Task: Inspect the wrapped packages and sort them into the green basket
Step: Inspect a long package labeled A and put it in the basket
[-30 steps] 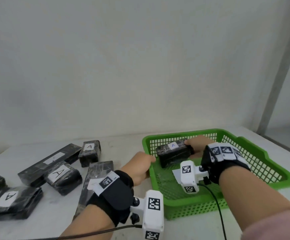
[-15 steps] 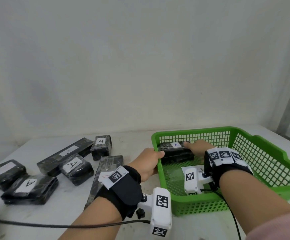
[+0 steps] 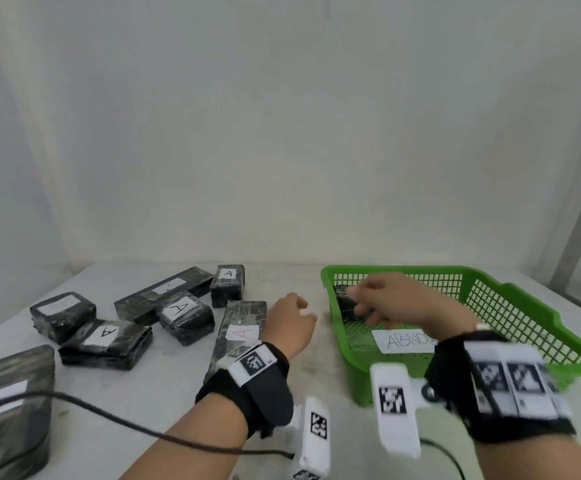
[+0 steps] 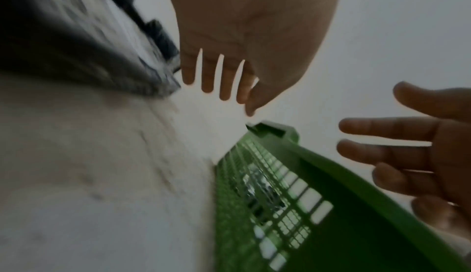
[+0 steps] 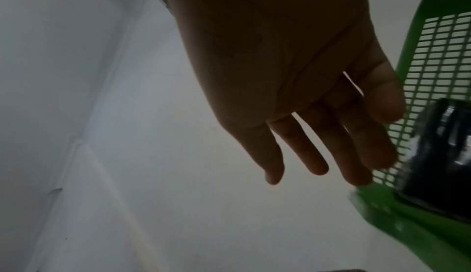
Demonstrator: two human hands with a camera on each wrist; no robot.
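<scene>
Soft even daylight, head view sharp, both wrist views dim, motion-blurred, backlit palms.

A strip of bare counter (image 3: pixel 316 282) runs between the long wrapped package (image 3: pixel 237 327) and the green basket (image 3: pixel 531 323), and the left hand (image 3: pixel 290 322) hangs over it. Left of that strip, black wrapped packages crowd the counter. Inside the basket, one wrapped package (image 3: pixel 346 303) fills the far left corner and a white label (image 3: pixel 405 341) lies on the floor; the right half is open mesh. The right hand (image 3: pixel 396 303) hangs over the left half.
</scene>
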